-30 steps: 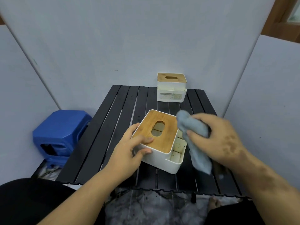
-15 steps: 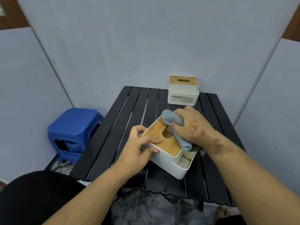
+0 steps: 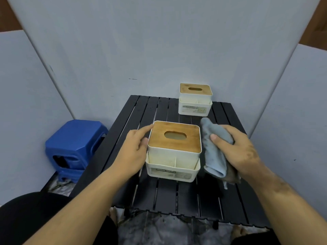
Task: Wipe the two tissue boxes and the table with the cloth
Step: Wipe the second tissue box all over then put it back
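A white tissue box with a wooden lid (image 3: 174, 151) stands upright in the middle of the black slatted table (image 3: 169, 195), its labelled front toward me. My left hand (image 3: 135, 149) rests flat against the box's left side, fingers spread. A grey-blue cloth (image 3: 215, 151) is bunched in my right hand (image 3: 238, 152), pressed against the box's right side. A second, matching tissue box (image 3: 195, 99) stands at the table's far edge, right of centre, untouched.
A stack of blue plastic stools (image 3: 74, 145) stands left of the table. Grey panel walls (image 3: 159, 50) close in behind and on both sides. The table's near edge (image 3: 177, 213) is just in front of my lap.
The near box was tilted and turned on a corner; now it stands square on the table. My right hand with the cloth moved from the lid to the box's right side.
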{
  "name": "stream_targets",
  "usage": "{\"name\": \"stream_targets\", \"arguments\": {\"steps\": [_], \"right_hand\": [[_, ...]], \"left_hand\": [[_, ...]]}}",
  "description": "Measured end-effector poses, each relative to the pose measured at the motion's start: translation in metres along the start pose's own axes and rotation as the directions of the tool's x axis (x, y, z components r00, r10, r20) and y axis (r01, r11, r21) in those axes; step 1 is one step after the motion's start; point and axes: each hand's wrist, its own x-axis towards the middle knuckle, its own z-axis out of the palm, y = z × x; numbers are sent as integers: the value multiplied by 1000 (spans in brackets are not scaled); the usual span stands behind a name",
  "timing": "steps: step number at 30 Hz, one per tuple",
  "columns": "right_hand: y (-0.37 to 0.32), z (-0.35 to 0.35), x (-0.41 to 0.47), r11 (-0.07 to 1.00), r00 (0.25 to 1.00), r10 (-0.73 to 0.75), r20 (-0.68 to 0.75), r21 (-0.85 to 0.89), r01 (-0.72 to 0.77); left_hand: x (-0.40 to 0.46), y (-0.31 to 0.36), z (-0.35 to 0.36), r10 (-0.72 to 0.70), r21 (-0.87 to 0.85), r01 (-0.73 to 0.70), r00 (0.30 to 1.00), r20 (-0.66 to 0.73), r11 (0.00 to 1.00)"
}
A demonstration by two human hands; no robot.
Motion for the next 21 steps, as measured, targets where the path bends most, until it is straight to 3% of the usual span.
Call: {"name": "stream_targets", "arguments": {"steps": [3, 6, 12, 16, 21], "right_hand": [[16, 2, -20, 992, 993, -107, -56, 58, 110], [34, 30, -34, 978, 978, -209, -22, 17, 209], [50, 67, -43, 996, 997, -69, 32, 54, 68], [47, 73, -31, 995, 995, -95, 32, -27, 96], [42, 93, -7, 993, 992, -117, 53, -10, 118]], "left_hand": [[-24, -2, 4, -44, -78, 51, 994, 97, 996], [-37, -6, 10, -53, -51, 62, 984, 169, 997], [-39, -5, 19, -78, -67, 83, 995, 62, 994], [-32, -8, 17, -92, -66, 94, 995, 30, 993], [-10, -16, 1, -81, -56, 82, 997, 12, 995]]}}
